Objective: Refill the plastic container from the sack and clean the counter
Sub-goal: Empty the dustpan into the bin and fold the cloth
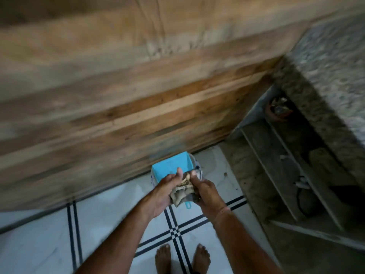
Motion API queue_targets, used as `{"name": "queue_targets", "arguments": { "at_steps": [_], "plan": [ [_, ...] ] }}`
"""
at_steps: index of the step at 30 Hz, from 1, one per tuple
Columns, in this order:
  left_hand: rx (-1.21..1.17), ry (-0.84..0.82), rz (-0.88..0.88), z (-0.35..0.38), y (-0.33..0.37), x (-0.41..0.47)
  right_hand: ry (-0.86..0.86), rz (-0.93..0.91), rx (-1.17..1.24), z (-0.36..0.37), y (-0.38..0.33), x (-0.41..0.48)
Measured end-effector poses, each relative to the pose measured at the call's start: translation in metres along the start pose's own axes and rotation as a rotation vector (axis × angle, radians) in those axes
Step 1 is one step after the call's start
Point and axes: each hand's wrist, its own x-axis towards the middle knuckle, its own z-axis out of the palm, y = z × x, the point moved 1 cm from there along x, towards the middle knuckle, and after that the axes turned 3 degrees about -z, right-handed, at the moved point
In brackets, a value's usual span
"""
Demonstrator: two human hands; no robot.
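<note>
Both my hands hold a crumpled grey-beige cloth [182, 191] in front of me, above the floor. My left hand [165, 191] grips its left side, with the thumb lying over the top. My right hand [207, 193] grips its right side. Under the cloth sits a light blue plastic container lid [170, 167] with a small blue tab sticking out below the cloth; a pale container edge [195, 164] shows at its right. Which hand carries the lid is hidden by the cloth. The sack is not in view.
A large wooden panel [118, 99] fills the view ahead, blurred. A speckled stone counter [333, 62] runs along the right, with dim shelves [286, 165] below holding a clay pot [276, 111]. My bare feet [182, 258] stand on white floor tiles with black stripes.
</note>
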Motion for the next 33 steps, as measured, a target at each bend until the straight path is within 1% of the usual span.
{"name": "queue_targets", "arguments": {
  "at_steps": [2,6,8,11,14,16,18,20,22,24,26,28,30,33],
  "plan": [
    [0.071,-0.036,0.021,0.019,0.022,-0.045,0.061,-0.009,0.026,-0.002,-0.034,-0.051],
    [0.226,-0.003,0.121,0.07,0.059,-0.118,0.162,-0.073,0.077,-0.003,-0.085,-0.147],
    [0.223,0.023,0.17,0.097,0.072,-0.142,0.187,-0.122,0.097,-0.008,-0.102,-0.19],
    [0.19,0.109,0.229,0.141,0.087,-0.166,0.201,-0.196,0.126,-0.029,-0.122,-0.241],
    [0.22,0.127,0.266,0.187,0.098,-0.176,0.186,-0.282,0.127,-0.053,-0.14,-0.281],
    [0.256,0.109,0.305,0.219,0.104,-0.178,0.186,-0.326,0.097,-0.071,-0.151,-0.295],
    [0.248,0.057,0.327,0.253,0.111,-0.177,0.187,-0.384,0.118,-0.09,-0.16,-0.301],
    [0.202,-0.026,0.287,0.287,0.116,-0.17,0.224,-0.435,0.196,-0.118,-0.171,-0.307],
    [0.191,-0.049,0.297,0.322,0.116,-0.162,0.292,-0.474,0.24,-0.15,-0.186,-0.319],
    [0.272,0.073,0.351,0.35,0.114,-0.154,0.403,-0.507,0.22,-0.181,-0.196,-0.323],
    [0.398,0.178,0.457,0.382,0.115,-0.152,0.515,-0.556,0.21,-0.211,-0.203,-0.326],
    [0.448,0.134,0.497,0.415,0.113,-0.147,0.593,-0.601,0.145,-0.239,-0.207,-0.331],
    [0.447,0.055,0.474,0.44,0.111,-0.137,0.586,-0.683,0.07,-0.264,-0.208,-0.335],
    [0.445,-0.029,0.484,0.468,0.108,-0.121,0.624,-0.763,-0.024,-0.296,-0.21,-0.336]
  ]
}}
